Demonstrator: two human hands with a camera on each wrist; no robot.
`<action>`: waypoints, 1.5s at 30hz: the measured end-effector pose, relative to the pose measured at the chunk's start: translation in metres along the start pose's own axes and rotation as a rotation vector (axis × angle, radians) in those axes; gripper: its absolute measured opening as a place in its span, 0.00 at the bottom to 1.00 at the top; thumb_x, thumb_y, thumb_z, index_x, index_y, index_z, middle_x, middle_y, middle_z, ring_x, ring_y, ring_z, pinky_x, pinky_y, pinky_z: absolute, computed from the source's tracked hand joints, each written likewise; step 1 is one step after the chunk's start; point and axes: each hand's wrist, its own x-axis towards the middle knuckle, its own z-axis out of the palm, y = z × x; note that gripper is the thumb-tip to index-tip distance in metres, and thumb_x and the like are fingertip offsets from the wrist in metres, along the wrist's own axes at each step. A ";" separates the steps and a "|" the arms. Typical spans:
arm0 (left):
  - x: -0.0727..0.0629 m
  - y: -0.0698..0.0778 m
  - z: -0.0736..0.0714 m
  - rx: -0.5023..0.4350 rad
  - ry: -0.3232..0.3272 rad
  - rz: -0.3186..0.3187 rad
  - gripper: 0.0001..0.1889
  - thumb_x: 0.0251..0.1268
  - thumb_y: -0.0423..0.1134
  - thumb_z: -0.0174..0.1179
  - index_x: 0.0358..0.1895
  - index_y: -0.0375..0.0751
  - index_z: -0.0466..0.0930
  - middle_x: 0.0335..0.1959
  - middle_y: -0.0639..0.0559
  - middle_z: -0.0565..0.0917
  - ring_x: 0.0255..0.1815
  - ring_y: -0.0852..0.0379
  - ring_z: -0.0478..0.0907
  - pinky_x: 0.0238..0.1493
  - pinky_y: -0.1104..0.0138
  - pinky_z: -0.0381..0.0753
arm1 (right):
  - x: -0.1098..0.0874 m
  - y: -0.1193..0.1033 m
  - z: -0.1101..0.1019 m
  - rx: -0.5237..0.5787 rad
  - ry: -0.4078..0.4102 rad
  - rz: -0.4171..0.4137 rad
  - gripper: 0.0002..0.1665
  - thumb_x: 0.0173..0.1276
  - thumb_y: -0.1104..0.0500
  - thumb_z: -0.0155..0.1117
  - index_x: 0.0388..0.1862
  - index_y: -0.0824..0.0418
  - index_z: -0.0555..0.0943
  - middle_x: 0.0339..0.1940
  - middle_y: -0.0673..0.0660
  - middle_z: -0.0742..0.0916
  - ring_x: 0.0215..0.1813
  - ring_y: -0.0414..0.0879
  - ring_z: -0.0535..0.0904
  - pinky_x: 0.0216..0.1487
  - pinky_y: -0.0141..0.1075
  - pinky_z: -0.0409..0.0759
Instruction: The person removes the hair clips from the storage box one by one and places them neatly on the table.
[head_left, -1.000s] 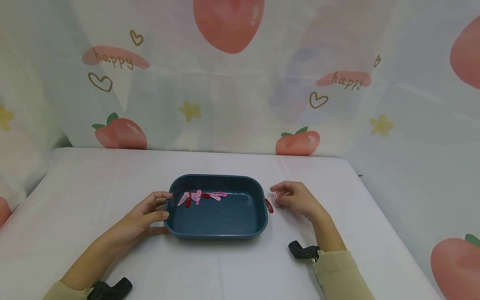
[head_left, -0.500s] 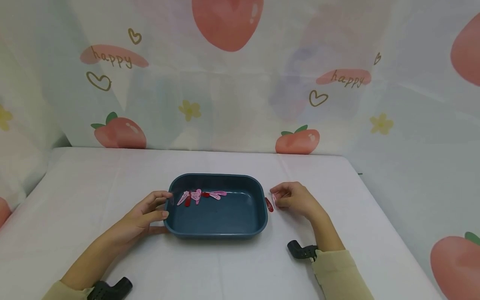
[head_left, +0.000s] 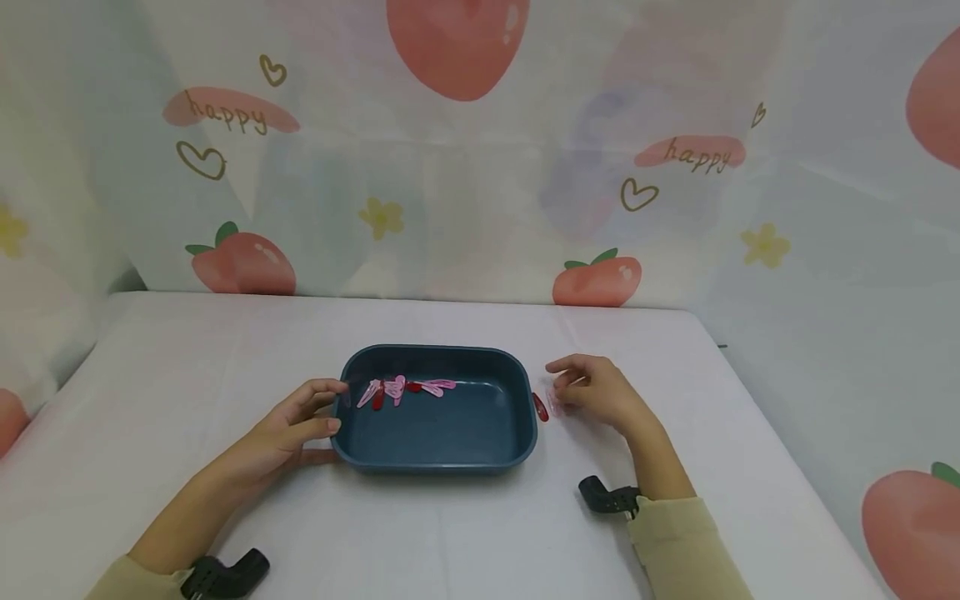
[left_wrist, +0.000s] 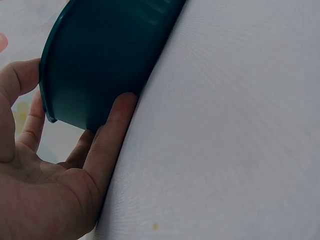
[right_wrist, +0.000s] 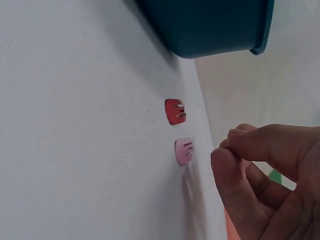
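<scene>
Left hand (head_left: 288, 427) clamped on left end of blue tray (head_left: 442, 435); right of tray: red clip (head_left: 540, 407), pink clip (right_wrist: 183, 152), right hand (head_left: 602, 392), fingers loosely bent.

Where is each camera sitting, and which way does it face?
Head: on the head, facing forward and down at the blue tray; left hand, right hand and forearms show.
Left wrist: worn there, facing the tray's outside; left hand shows.
Right wrist: worn there, facing red clip and pink clip; right hand shows.
Wrist views share the tray.
</scene>
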 end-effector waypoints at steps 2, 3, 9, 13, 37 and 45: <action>0.000 0.000 0.000 -0.005 0.005 -0.004 0.29 0.74 0.36 0.56 0.73 0.42 0.56 0.77 0.38 0.55 0.69 0.35 0.62 0.57 0.45 0.81 | -0.001 -0.003 -0.002 0.066 -0.002 -0.029 0.21 0.70 0.64 0.63 0.62 0.63 0.79 0.44 0.62 0.84 0.41 0.51 0.83 0.46 0.38 0.87; 0.000 0.000 0.000 -0.004 0.006 -0.002 0.29 0.74 0.36 0.56 0.73 0.42 0.56 0.77 0.38 0.55 0.70 0.34 0.61 0.57 0.44 0.80 | -0.002 -0.006 -0.003 0.102 -0.005 -0.045 0.22 0.71 0.64 0.63 0.63 0.64 0.78 0.45 0.63 0.83 0.43 0.53 0.83 0.47 0.39 0.87; 0.000 0.000 0.001 0.011 0.009 0.011 0.28 0.74 0.36 0.56 0.72 0.42 0.56 0.77 0.36 0.54 0.74 0.30 0.55 0.57 0.43 0.80 | -0.003 -0.027 -0.001 0.248 -0.031 -0.148 0.23 0.70 0.61 0.64 0.63 0.64 0.77 0.50 0.66 0.82 0.50 0.61 0.82 0.48 0.38 0.87; 0.000 0.000 0.001 0.015 0.016 0.006 0.29 0.74 0.36 0.56 0.72 0.42 0.56 0.77 0.36 0.54 0.74 0.30 0.56 0.57 0.42 0.79 | -0.004 -0.045 0.006 0.271 -0.057 -0.210 0.22 0.70 0.60 0.65 0.62 0.62 0.78 0.49 0.66 0.83 0.48 0.59 0.83 0.47 0.39 0.87; 0.002 -0.003 0.000 -0.005 0.024 -0.015 0.28 0.74 0.36 0.57 0.72 0.42 0.57 0.77 0.36 0.54 0.74 0.30 0.55 0.57 0.43 0.79 | 0.025 -0.099 0.083 0.362 -0.243 -0.288 0.21 0.71 0.61 0.65 0.61 0.67 0.79 0.44 0.68 0.84 0.43 0.61 0.83 0.45 0.41 0.87; 0.001 -0.001 -0.001 -0.015 0.026 -0.018 0.28 0.73 0.36 0.57 0.72 0.42 0.58 0.77 0.36 0.54 0.74 0.30 0.55 0.57 0.43 0.80 | 0.030 -0.092 0.101 0.350 -0.308 -0.264 0.21 0.71 0.63 0.64 0.60 0.69 0.78 0.43 0.67 0.85 0.38 0.48 0.83 0.43 0.41 0.88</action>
